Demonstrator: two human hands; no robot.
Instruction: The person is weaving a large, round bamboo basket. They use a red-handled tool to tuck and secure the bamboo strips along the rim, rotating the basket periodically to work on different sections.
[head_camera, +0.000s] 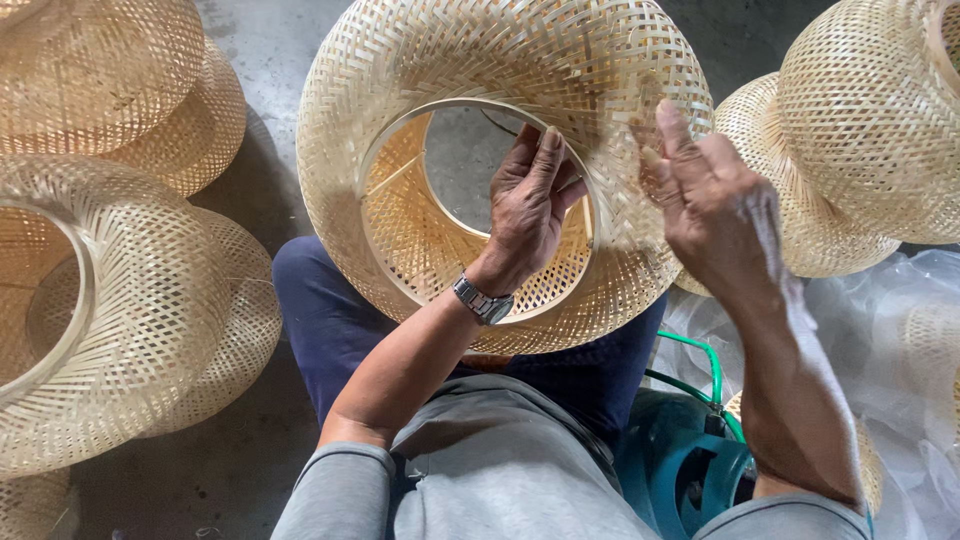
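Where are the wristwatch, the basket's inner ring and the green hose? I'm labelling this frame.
wristwatch (484, 301), head view, metal band at the left wrist.
inner ring (400, 135), head view, upper-left arc.
green hose (712, 362), head view, its bend.

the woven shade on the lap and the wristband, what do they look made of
The woven shade looks like thin split bamboo or similar cane strips: pale straw colour, flat interlaced slats, matte and unvarnished, with open gaps in the weave. Its inner ring seems a bent strip of the same material. The wristband on the left hand looks like metal: grey, shiny, segmented links.
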